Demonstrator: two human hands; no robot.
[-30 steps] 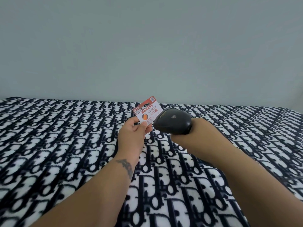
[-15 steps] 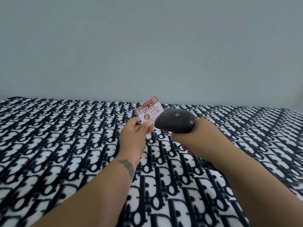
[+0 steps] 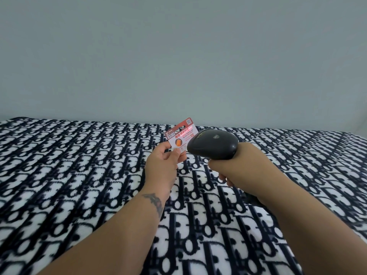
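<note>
My left hand [image 3: 161, 165] pinches the lower edge of a small red and white card [image 3: 181, 135], holding it upright and tilted above the bed. The card carries a barcode, a square code and an orange picture. My right hand [image 3: 236, 167] grips the handle of a black handheld scanner [image 3: 212, 143], whose rounded head points at the card from the right, close to it. A red line of light lies across the card's upper part. The scanner's handle is mostly hidden by my right hand.
A black and white patterned blanket [image 3: 79, 175] covers the surface under both arms from left to right. A plain grey-blue wall [image 3: 178, 56] rises behind it.
Both hands have drifted slightly to the right, the scanner staying aimed at the card. A red line of light now shows on the card.
</note>
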